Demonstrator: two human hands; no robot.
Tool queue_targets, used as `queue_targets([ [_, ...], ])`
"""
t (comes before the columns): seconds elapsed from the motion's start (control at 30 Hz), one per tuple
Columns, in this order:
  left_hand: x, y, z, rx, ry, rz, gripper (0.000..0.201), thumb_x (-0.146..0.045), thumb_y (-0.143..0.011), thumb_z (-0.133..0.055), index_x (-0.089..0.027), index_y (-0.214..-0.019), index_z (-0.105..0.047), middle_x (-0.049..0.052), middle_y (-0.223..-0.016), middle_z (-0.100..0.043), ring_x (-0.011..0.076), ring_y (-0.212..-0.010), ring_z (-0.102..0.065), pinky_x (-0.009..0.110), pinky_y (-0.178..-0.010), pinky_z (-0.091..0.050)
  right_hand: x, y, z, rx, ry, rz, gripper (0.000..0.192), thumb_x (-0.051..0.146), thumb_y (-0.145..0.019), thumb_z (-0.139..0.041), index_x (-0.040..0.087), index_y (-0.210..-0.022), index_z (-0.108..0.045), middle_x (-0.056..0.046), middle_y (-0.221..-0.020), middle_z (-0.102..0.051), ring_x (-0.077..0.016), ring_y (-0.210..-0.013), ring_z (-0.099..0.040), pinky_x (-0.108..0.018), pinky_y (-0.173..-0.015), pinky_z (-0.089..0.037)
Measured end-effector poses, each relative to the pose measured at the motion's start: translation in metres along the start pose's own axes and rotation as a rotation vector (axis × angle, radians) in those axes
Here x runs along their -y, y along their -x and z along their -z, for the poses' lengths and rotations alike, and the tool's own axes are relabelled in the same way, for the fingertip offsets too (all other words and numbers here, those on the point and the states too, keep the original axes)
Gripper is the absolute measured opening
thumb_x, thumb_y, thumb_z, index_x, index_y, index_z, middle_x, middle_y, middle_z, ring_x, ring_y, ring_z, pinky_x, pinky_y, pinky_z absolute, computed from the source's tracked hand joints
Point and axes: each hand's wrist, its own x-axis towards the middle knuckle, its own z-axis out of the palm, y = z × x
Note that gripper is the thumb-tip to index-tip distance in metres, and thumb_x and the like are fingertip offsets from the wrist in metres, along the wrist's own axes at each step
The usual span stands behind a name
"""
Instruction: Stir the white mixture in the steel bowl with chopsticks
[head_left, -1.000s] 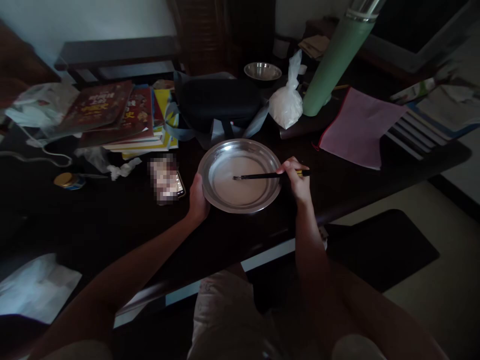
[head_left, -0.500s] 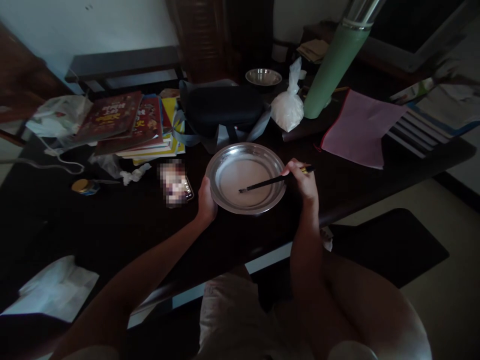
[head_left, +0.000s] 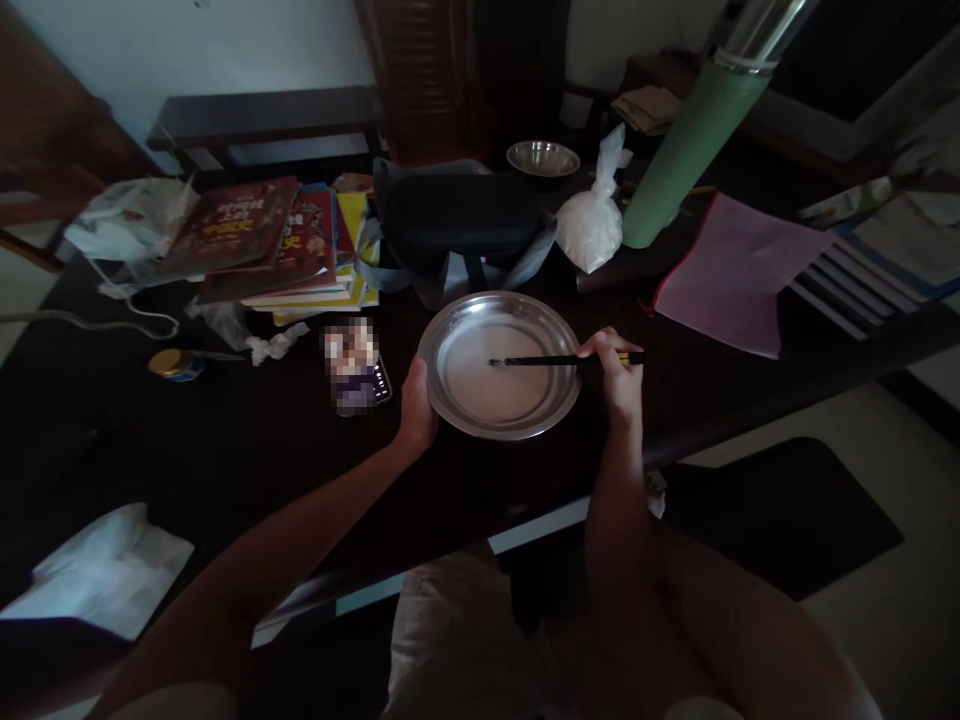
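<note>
A round steel plate (head_left: 450, 325) holding a thin pale liquid lies on the dark table (head_left: 225, 440) in front of me. My left hand (head_left: 418, 408) grips its left rim. My right hand (head_left: 616, 372) holds black chopsticks (head_left: 544, 360) level over the plate, their tips in the liquid near the middle.
A phone (head_left: 355, 367) lies left of the plate. Behind are a stack of books (head_left: 277, 245), a black case (head_left: 457, 215), a white plastic bag (head_left: 592, 225), a small steel bowl (head_left: 543, 158), a green flask (head_left: 690, 140) and a pink folder (head_left: 735, 270). A small tin (head_left: 171, 363) sits far left.
The chopstick tips swung from the plate's lower middle up to its centre, and the chopsticks are level again. My left hand stays on the rim. The view shifted slightly.
</note>
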Motion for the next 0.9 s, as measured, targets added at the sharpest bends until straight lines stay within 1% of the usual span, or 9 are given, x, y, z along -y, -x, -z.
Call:
queue_targets([
  [0.07, 0.0010, -0.0003, 0.0001, 0.000, -0.009, -0.005, 0.049, -0.070, -0.098, -0.066, -0.025, -0.115, -0.080, 0.007, -0.131, -0.084, 0.0285, -0.140, -0.070, 0.047, -0.124, -0.053, -0.0003, 0.0019, 0.0012, -0.013, -0.023, -0.002, 0.063, 0.081, -0.092, -0.069, 0.028, -0.058, -0.069, -0.001, -0.064, -0.068, -0.0224, -0.071, -0.065, -0.044, -0.082, -0.054],
  [0.23, -0.0012, 0.0007, -0.0028, 0.011, 0.032, -0.018, 0.047, -0.068, -0.099, -0.067, -0.026, -0.116, -0.080, 0.007, -0.138, -0.083, 0.0284, -0.143, -0.069, 0.046, -0.126, -0.052, 0.0018, 0.0046, -0.0004, 0.120, 0.006, 0.013, 0.060, 0.081, -0.091, -0.072, 0.029, -0.062, -0.072, -0.002, -0.069, -0.072, -0.0252, -0.082, -0.069, -0.047, -0.088, -0.055],
  [0.37, -0.0057, 0.0011, -0.0044, 0.016, 0.024, -0.017, 0.044, -0.066, -0.098, -0.070, -0.027, -0.114, -0.081, 0.006, -0.138, -0.083, 0.0291, -0.144, -0.069, 0.046, -0.127, -0.052, 0.0020, 0.0058, -0.0008, 0.029, -0.017, 0.026, 0.060, 0.080, -0.093, -0.070, 0.030, -0.060, -0.072, -0.001, -0.064, -0.069, -0.0239, -0.075, -0.066, -0.045, -0.083, -0.054],
  [0.43, -0.0072, 0.0009, -0.0045, 0.018, 0.024, -0.026, 0.042, -0.065, -0.097, -0.071, -0.027, -0.111, -0.081, 0.006, -0.138, -0.083, 0.0290, -0.144, -0.069, 0.046, -0.127, -0.052, 0.0020, 0.0067, -0.0006, 0.056, -0.039, 0.011, 0.060, 0.080, -0.092, -0.071, 0.030, -0.059, -0.072, -0.001, -0.063, -0.069, -0.0231, -0.072, -0.065, -0.045, -0.082, -0.054],
  [0.53, -0.0079, 0.0008, -0.0048, 0.028, 0.027, -0.021, 0.043, -0.066, -0.097, -0.071, -0.026, -0.111, -0.081, 0.006, -0.136, -0.083, 0.0293, -0.143, -0.069, 0.046, -0.126, -0.053, 0.0028, 0.0078, -0.0011, 0.132, -0.014, 0.006, 0.058, 0.080, -0.091, -0.072, 0.030, -0.061, -0.074, -0.002, -0.068, -0.074, -0.0246, -0.078, -0.069, -0.045, -0.084, -0.056],
  [0.6, -0.0075, 0.0008, -0.0049, 0.028, 0.037, -0.018, 0.045, -0.067, -0.096, -0.071, -0.026, -0.112, -0.081, 0.007, -0.135, -0.083, 0.0294, -0.143, -0.070, 0.046, -0.126, -0.053, 0.0033, 0.0081, -0.0011, 0.098, 0.006, 0.023, 0.058, 0.080, -0.092, -0.071, 0.030, -0.062, -0.074, -0.002, -0.070, -0.075, -0.0253, -0.081, -0.070, -0.046, -0.086, -0.056],
  [0.7, -0.0068, 0.0009, -0.0047, 0.028, 0.052, -0.016, 0.045, -0.067, -0.095, -0.073, -0.027, -0.111, -0.082, 0.005, -0.132, -0.085, 0.0298, -0.141, -0.071, 0.047, -0.125, -0.054, 0.0033, 0.0084, -0.0003, 0.037, -0.007, 0.024, 0.061, 0.080, -0.094, -0.068, 0.030, -0.060, -0.072, -0.002, -0.066, -0.071, -0.0243, -0.076, -0.066, -0.046, -0.084, -0.056],
  [0.83, -0.0070, 0.0010, -0.0045, 0.041, 0.062, -0.006, 0.046, -0.069, -0.096, -0.073, -0.027, -0.112, -0.082, 0.005, -0.131, -0.085, 0.0304, -0.139, -0.072, 0.047, -0.123, -0.056, 0.0025, 0.0088, -0.0004, 0.114, -0.035, 0.018, 0.056, 0.078, -0.092, -0.073, 0.030, -0.062, -0.074, -0.002, -0.068, -0.072, -0.0245, -0.077, -0.067, -0.047, -0.085, -0.057],
  [0.9, -0.0076, 0.0010, -0.0048, 0.028, 0.052, 0.001, 0.048, -0.070, -0.096, -0.072, -0.026, -0.113, -0.082, 0.005, -0.132, -0.085, 0.0306, -0.138, -0.072, 0.047, -0.123, -0.055, 0.0021, 0.0087, -0.0008, 0.090, -0.014, 0.033, 0.055, 0.078, -0.092, -0.073, 0.030, -0.064, -0.076, -0.002, -0.071, -0.074, -0.0247, -0.081, -0.068, -0.047, -0.087, -0.057],
])
